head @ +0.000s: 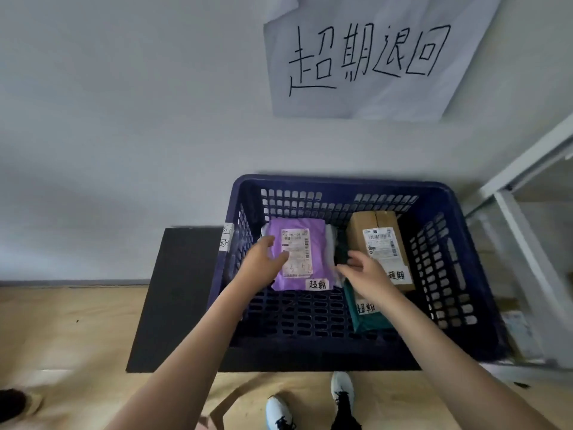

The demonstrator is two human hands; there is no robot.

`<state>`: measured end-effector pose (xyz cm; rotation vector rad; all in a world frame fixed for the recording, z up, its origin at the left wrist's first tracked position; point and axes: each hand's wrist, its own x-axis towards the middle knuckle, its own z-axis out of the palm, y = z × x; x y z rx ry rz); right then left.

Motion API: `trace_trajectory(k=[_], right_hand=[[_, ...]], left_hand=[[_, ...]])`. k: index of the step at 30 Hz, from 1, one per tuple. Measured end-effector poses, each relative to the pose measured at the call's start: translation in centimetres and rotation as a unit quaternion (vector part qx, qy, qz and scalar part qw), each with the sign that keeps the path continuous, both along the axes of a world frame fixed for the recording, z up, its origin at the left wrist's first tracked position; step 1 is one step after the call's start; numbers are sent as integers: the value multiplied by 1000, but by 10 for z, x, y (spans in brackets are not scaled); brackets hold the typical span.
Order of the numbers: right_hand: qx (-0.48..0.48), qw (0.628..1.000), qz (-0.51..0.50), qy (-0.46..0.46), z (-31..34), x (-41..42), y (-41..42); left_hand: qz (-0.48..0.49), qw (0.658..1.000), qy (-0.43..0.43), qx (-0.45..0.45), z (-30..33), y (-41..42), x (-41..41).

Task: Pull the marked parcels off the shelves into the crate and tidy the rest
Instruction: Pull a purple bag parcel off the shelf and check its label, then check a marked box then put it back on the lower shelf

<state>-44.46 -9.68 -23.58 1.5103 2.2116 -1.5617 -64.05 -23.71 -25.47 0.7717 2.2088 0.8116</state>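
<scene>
A dark blue slotted crate (446, 193) stands against the wall. Inside lie a purple mailer (313, 237) with a white label and a handwritten tag, a brown cardboard box (375, 225) at the right, and a green mailer (369, 321) near the front, each tagged. My left hand (263, 262) rests with relaxed fingers on the purple mailer's left edge. My right hand (366, 271) hovers with loosely spread fingers between the purple mailer and the box, over the green mailer. Neither hand grips anything.
The crate sits on a black mat (173, 299) on a wooden floor (71, 324). A handwritten paper sign (366, 57) hangs on the wall above. A white metal shelf frame (524, 225) with parcels stands at the right. My shoes (310, 401) are below.
</scene>
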Motion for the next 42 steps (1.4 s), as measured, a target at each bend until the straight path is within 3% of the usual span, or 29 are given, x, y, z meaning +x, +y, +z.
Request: trace_trajectory(k=[9,15,23,30,42], right_hand=[[147,987,-63,27,66,153,10],[236,972,-13,11,110,246,3],[326,945,31,-14,142,411,-4],[373,922,19,-102,156,541,22],[335,930,7,-152,109,637,130]], left_hand=[[-143,981,130,23,61,7,89],[-205,949,236,42,101,23,195],[-216,938,254,96,128,39,377],[-269,920,267,102,127,69,524],[-316,913,257,22,87,164,614]])
